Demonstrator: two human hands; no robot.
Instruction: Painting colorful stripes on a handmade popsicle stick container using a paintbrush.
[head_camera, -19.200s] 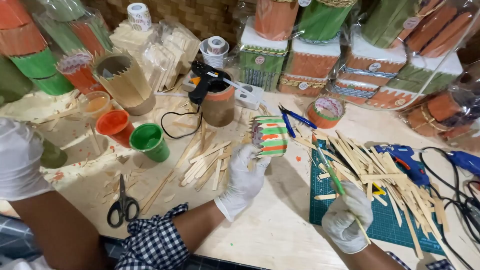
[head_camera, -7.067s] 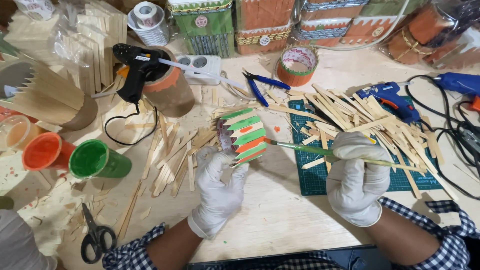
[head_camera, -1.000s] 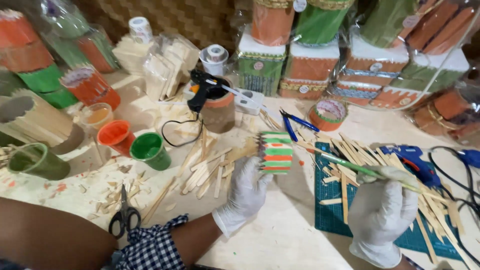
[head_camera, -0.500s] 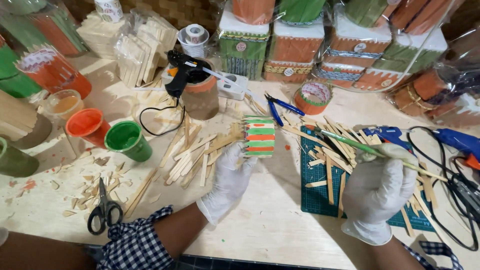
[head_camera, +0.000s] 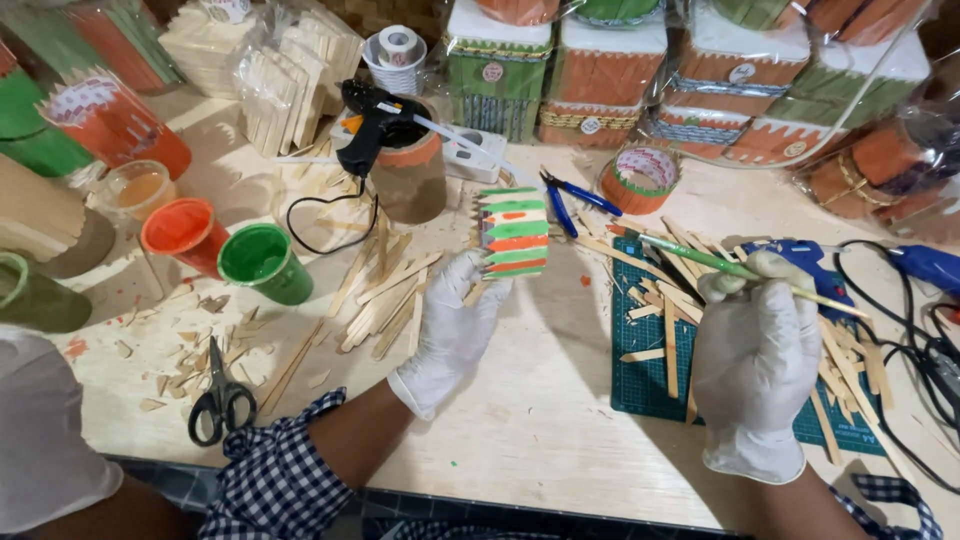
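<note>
Two gloved hands work over the table (head_camera: 520, 420). The left hand (head_camera: 452, 325) grips a small stick holder (head_camera: 512, 233) striped green, orange and white, held up from below. The right hand (head_camera: 755, 355) pinches a thin paintbrush (head_camera: 700, 262), its tip just right of the holder. Under that hand lies a green cutting mat (head_camera: 655, 375) strewn with sticks. Along the far edge stand wrapped boxes (head_camera: 610, 75) in orange, green and white, with small round labels.
</note>
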